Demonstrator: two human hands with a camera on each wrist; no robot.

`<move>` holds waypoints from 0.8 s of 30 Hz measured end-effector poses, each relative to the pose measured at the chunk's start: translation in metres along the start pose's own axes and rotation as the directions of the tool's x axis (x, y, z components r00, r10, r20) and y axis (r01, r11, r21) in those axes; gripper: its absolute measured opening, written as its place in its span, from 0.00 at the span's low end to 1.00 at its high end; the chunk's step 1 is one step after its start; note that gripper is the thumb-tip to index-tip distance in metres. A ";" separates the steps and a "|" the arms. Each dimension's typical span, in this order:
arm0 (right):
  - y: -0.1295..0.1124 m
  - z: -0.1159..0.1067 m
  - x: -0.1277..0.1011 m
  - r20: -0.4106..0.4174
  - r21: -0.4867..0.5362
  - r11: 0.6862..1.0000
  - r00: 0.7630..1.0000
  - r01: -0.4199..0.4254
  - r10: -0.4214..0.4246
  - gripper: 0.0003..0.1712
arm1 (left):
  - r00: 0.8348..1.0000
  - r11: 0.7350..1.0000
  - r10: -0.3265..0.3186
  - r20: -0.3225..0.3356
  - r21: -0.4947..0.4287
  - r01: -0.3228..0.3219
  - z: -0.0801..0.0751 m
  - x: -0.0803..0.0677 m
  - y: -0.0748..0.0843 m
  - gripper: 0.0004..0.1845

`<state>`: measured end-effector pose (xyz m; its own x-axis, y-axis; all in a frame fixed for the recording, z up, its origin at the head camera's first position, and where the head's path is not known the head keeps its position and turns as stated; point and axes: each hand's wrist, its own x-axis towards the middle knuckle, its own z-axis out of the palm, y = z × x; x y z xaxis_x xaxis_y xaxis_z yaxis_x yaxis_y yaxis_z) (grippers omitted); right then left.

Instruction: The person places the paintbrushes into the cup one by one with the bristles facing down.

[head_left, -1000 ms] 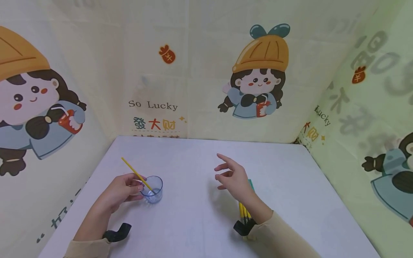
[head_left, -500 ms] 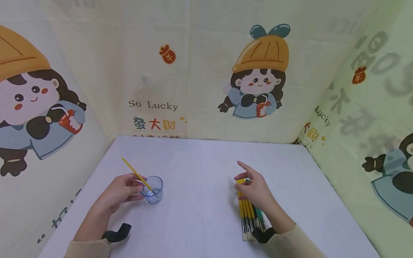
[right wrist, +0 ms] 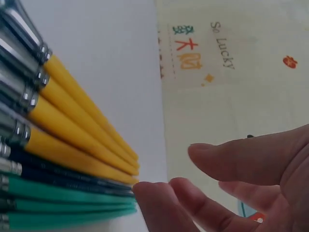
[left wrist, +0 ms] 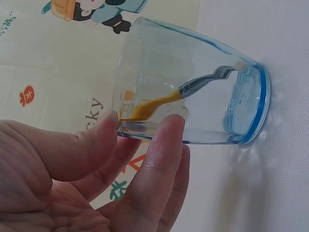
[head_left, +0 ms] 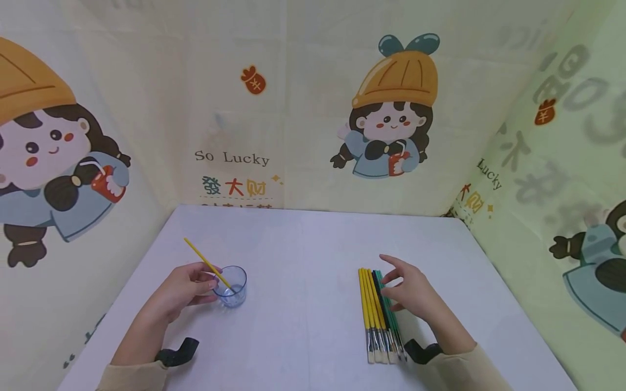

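Observation:
On the left side of the table, my left hand (head_left: 178,290) holds a clear bluish drinking glass (head_left: 242,288) by its near side, thumb at the rim and fingers along the outer wall. One yellow-handled paintbrush (head_left: 198,253) leans in the glass, bristles down at the bottom, handle slanting out over the rim. To the right, several paintbrushes (head_left: 368,304) lie side by side in a row, bristles toward me: yellow handles, then dark ones, then green handles (right wrist: 53,191). My right hand (head_left: 411,290) hovers by the green handle ends, fingers loosely spread and holding nothing.
The white table (head_left: 293,336) meets a patterned cloth wall (head_left: 313,108) at the back, with similar cloth on both sides. Black wrist mounts (head_left: 177,353) sit at both cuffs.
My right hand has moved right across the row of paintbrushes, uncovering the yellow and dark handles. My left hand, the glass and its paintbrush have stayed put.

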<state>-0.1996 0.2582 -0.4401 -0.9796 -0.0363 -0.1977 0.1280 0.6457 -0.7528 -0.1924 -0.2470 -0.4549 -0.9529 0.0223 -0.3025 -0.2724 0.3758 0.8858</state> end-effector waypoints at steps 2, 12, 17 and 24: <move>0.003 -0.003 0.000 0.002 -0.036 0.999 1.000 -0.021 0.021 0.51 | 1.000 1.000 -0.001 0.002 -0.002 0.001 0.000 0.000 0.000 0.23; 0.023 -0.009 0.008 0.029 -0.105 0.991 0.996 -0.082 0.085 0.49 | 1.000 1.000 -0.004 0.009 -0.003 0.004 0.000 0.003 -0.003 0.23; 0.029 -0.007 0.014 0.044 -0.111 0.988 0.993 -0.105 0.110 0.49 | 1.000 1.000 -0.002 0.013 -0.006 0.002 0.000 0.000 0.000 0.23; 0.036 -0.003 0.023 0.044 -0.153 0.979 0.989 -0.135 0.144 0.49 | 1.000 1.000 -0.004 0.011 -0.010 0.005 0.000 -0.002 0.001 0.24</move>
<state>-0.2176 0.2824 -0.4699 -0.9433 0.0231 -0.3313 0.2340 0.7539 -0.6139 -0.1910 -0.2466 -0.4540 -0.9502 0.0309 -0.3102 -0.2780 0.3664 0.8880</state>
